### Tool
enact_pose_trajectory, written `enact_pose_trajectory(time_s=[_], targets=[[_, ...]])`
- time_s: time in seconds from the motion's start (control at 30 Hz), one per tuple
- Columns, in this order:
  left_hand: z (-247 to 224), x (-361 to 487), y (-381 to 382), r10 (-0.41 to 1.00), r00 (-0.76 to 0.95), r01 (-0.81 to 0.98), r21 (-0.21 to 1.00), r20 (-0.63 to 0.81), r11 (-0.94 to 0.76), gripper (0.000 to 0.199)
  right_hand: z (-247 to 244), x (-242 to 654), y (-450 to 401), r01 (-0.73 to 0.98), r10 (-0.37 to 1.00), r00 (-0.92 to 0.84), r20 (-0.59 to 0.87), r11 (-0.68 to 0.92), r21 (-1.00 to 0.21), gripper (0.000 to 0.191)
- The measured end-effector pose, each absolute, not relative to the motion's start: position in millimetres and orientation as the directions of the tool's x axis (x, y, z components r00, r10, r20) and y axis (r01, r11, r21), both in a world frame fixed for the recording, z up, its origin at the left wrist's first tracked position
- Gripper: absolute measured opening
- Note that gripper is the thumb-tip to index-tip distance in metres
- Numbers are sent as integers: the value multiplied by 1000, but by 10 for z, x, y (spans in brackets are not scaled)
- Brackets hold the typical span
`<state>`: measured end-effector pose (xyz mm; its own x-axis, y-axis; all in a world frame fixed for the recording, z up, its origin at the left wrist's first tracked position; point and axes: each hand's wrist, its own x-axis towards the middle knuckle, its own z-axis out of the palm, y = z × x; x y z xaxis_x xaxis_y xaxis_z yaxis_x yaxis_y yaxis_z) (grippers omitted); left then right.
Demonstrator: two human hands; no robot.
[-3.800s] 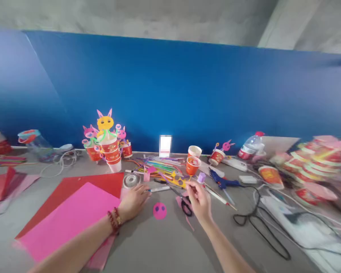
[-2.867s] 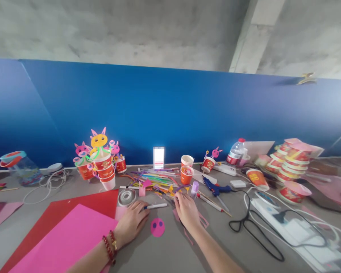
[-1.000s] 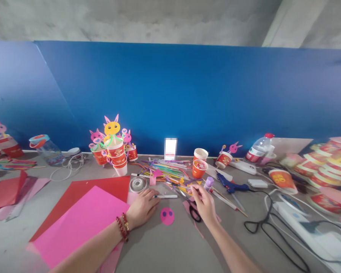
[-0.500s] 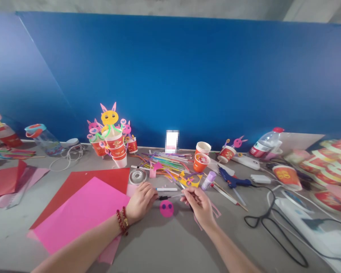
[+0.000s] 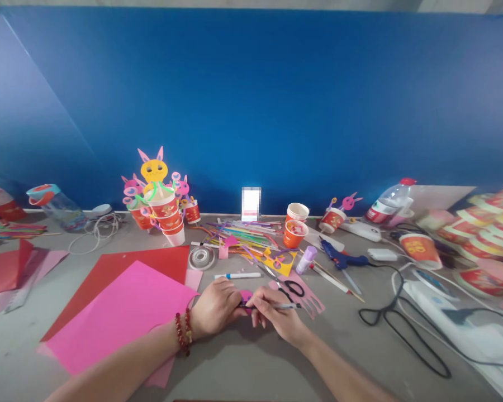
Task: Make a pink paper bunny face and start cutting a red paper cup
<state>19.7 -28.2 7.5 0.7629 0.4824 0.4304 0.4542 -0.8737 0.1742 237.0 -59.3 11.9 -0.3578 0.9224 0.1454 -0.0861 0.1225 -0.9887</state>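
Blue partition (image 5: 251, 100) spans the back; below it we have the grey tabletop (image 5: 235, 368). To the left lies a red sheet (image 5: 151, 259), a bright pink sheet (image 5: 126, 318) overlapping it. Behind these we log stacked red-and-white cups (image 5: 163, 209), topped by a yellow eared cut-out. Far right, a red-capped bottle (image 5: 388, 206) leans.

Right hand (image 5: 279, 318), front centre: grasping a slim pen between thumb and fingers. Left hand (image 5: 218, 307), beaded bracelets at the wrist, meets it at the pen's dark end; whether those fingers are clenched on it we cannot tell.

Blue glue gun (image 5: 343, 259) rests to the right of the hands. Black-handled scissors (image 5: 294, 288) lie just beyond the right hand, partly on a cut pink scrap (image 5: 314, 298). Tape roll (image 5: 201, 257) lies flat, beyond the left hand. Purple glue stick (image 5: 307, 259) tilts near the scissors. White marker (image 5: 243, 276) lies crosswise just beyond the hands.

Pen (image 5: 283, 306): roughly level, clear barrel, black end. Pink disc (image 5: 246, 294): smallest we note, between the hands, partly hidden by fingers and pen.
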Motion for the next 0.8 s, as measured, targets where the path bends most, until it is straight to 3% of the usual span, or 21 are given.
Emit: enact_pose_trajectory(time_s=[0.07, 0.13, 0.17, 0.23, 0.33, 0.43, 0.6, 0.8], targets=[[107, 40, -271, 528, 719, 484, 219, 452, -847, 46, 204, 2583, -537, -159, 968, -122, 219, 199, -967, 32], [163, -151, -242, 628, 639, 582, 256, 444, -772, 39, 305, 2785, -460, -225, 915, 260, 308, 367, -902, 31], [197, -230, -226, 651, 630, 612, 246, 423, -752, 35, 346, 2845, -426, -221, 885, 332, 325, 408, -886, 27], [262, -312, -198, 659, 658, 632, 210, 364, -746, 27, 384, 2847, -385, -225, 923, 268, 275, 338, -914, 26], [298, -241, -176, 647, 724, 638, 124, 237, -760, 19, 332, 2637, -392, -140, 984, -92, 150, 137, -981, 22], [255, -119, -193, 660, 730, 663, 53, 174, -747, 12, 218, 2439, -421, -33, 963, -253, 88, 82, -996, 21], [187, -104, -333, 590, 772, 564, 173, 236, -807, 26, 120, 2323, -423, 144, 966, -254, 45, 84, -986, 3], [133, -106, -473, 493, 850, 458, 198, 186, -866, 37, 75, 2133, -346, 153, 976, -210, 60, 93, -984, 10]])
